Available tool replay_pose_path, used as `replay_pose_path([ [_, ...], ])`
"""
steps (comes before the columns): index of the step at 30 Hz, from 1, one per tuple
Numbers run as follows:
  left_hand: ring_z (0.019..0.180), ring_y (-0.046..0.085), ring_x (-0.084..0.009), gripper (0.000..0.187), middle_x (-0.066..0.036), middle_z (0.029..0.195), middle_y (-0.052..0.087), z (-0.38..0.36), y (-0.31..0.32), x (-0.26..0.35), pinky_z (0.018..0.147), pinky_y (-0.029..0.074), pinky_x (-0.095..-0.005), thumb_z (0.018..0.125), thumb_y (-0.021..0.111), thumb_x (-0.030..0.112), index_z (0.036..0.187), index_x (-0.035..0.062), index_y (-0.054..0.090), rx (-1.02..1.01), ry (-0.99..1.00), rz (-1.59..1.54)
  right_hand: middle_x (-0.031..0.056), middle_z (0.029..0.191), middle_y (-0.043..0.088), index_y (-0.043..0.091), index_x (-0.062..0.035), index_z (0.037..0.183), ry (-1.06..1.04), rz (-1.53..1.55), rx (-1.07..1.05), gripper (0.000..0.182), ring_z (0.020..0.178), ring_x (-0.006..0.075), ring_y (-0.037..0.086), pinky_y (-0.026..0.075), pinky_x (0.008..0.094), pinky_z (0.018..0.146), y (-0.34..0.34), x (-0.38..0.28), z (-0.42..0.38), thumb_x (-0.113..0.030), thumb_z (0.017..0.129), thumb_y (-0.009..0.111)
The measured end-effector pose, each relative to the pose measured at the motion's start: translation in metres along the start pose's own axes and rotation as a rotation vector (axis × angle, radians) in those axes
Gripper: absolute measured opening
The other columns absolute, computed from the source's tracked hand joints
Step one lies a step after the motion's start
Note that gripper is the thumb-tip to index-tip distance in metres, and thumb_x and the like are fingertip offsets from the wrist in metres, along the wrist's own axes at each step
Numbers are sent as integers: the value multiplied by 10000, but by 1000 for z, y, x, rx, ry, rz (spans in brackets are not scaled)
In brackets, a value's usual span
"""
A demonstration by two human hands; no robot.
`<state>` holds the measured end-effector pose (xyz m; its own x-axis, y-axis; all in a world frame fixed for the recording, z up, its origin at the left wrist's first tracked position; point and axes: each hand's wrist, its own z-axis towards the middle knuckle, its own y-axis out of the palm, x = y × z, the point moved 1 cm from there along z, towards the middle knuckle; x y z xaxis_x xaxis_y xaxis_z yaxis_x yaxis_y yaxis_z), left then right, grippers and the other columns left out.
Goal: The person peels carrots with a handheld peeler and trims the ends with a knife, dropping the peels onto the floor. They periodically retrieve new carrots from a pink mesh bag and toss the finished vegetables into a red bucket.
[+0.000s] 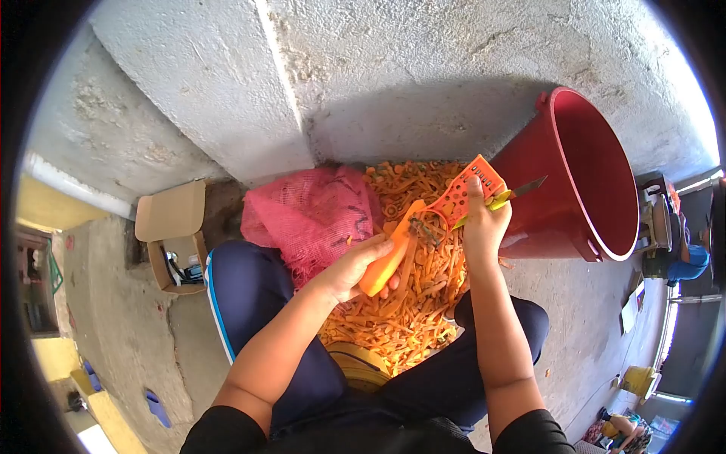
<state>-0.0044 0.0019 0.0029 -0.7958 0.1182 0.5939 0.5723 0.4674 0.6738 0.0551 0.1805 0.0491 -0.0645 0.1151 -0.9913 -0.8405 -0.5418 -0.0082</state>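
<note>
My left hand (352, 268) is wrapped around a thick, peeled orange carrot (389, 265), tilted with its far end up and to the right. My right hand (484, 225) grips an orange plastic grater (455, 201) with holes and slots. A knife (528, 187) with a yellow handle is held in the same hand, its blade pointing right. The grater's near edge is right by the carrot's far end, where a dark scrap of peel (428, 231) hangs. Beneath both hands lies a large heap of carrot peelings (412, 321).
A pink mesh sack (314, 219) lies left of the heap, against the wall. The big red bucket (522, 170) leans on the right. An opened cardboard box (170, 219) sits at the left. Between my legs is a yellow container (359, 362). Other people (688, 261) are at the far right.
</note>
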Motion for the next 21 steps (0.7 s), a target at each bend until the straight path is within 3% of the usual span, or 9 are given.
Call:
replay_pose_path([
  [3, 627, 562, -157, 362, -69, 800, 534, 1, -4, -2, 509, 487, -299, 866, 401, 372, 1053, 64, 438, -18, -24, -90, 5, 761, 540, 520, -14, 927, -21, 56, -74, 188, 646, 53, 470, 399, 204, 586, 6, -2, -8, -166, 822, 554],
  [6, 695, 575, -177, 360, -90, 864, 556, 8, -15, -5, 566, 499, -332, 880, 373, 358, 1063, 56, 447, -229, 3, -308, 28, 807, 556, 506, -8, 938, 40, 138, -175, 183, 702, 69, 497, 417, 214, 637, 18, -6, -28, -141, 820, 550],
  [9, 789, 570, -180, 362, -88, 936, 567, 9, 2, 1, 650, 486, -338, 892, 349, 344, 1071, 51, 465, 138, 14, -308, 44, 817, 565, 489, 2, 933, 61, 192, -309, 187, 727, 80, 505, 421, 221, 654, 28, -4, -46, -129, 816, 552],
  [12, 853, 556, -173, 371, -75, 983, 564, 17, -5, -8, 730, 460, -322, 898, 332, 344, 1073, 53, 481, 240, 53, -347, 48, 752, 572, 505, 11, 917, 48, 97, -351, 184, 674, 80, 516, 433, 234, 615, 31, 2, -52, -127, 808, 558],
  [18, 829, 556, -171, 377, -67, 985, 555, 13, -4, -7, 714, 465, -316, 899, 323, 355, 1082, 60, 469, 131, 32, -280, 54, 706, 574, 525, 7, 904, -31, -101, -311, 168, 633, 86, 508, 431, 242, 595, 29, 7, -49, -127, 807, 554],
  [21, 750, 550, -158, 402, -72, 887, 556, 16, -8, -11, 595, 471, -294, 893, 316, 393, 1096, 73, 450, -179, -43, -350, 40, 736, 571, 527, 4, 918, -6, -133, -246, 169, 654, 74, 500, 420, 226, 606, 24, 4, -39, -130, 816, 545],
])
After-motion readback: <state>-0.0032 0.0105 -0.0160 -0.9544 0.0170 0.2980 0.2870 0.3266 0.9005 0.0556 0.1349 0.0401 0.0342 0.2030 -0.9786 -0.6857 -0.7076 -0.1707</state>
